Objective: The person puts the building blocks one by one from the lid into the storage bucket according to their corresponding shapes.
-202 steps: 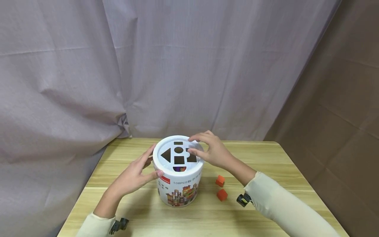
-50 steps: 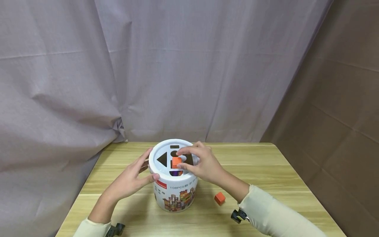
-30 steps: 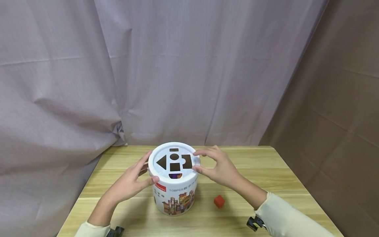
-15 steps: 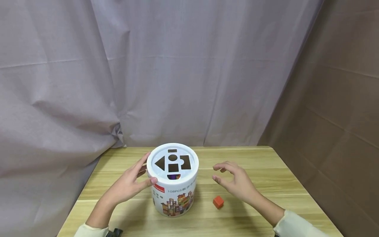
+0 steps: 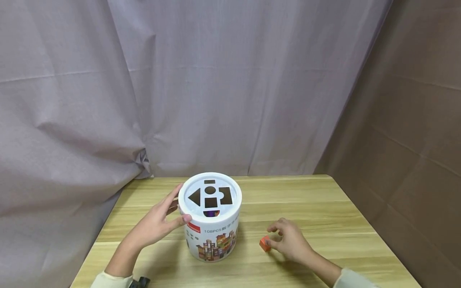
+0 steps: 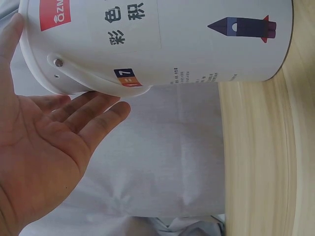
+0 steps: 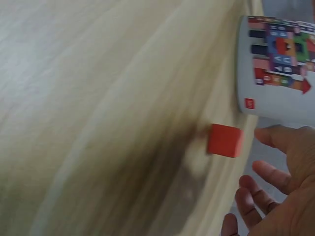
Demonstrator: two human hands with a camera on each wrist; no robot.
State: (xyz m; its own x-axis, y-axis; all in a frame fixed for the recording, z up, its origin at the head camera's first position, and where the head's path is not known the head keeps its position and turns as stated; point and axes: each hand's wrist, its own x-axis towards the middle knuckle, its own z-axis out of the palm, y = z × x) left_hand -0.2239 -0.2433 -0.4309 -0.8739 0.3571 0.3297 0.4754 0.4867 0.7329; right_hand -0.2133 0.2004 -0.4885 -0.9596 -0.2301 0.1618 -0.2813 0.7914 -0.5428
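Note:
A white, printed bucket of toy blocks stands upright, its lid pierced by several shaped holes. My left hand rests against the bucket's left side, thumb on the rim. The left wrist view shows the left hand's fingers loosely extended beside the white carrying handle. On the table to the right of the bucket sits an orange-red cube. My right hand is beside it, thumb and fingers spread. In the right wrist view a small gap separates the hand from the cube.
The light wooden table carries the bucket and cube. Grey cloth hangs behind the table, and a brown cloth hangs on the right. Through the lid's front hole, purple and orange pieces show inside the bucket.
One orange cube, earlier pinched over the square hole, is gone from view. My right hand has left the lid and come down to the cube on the table. The left hand stays at the bucket.

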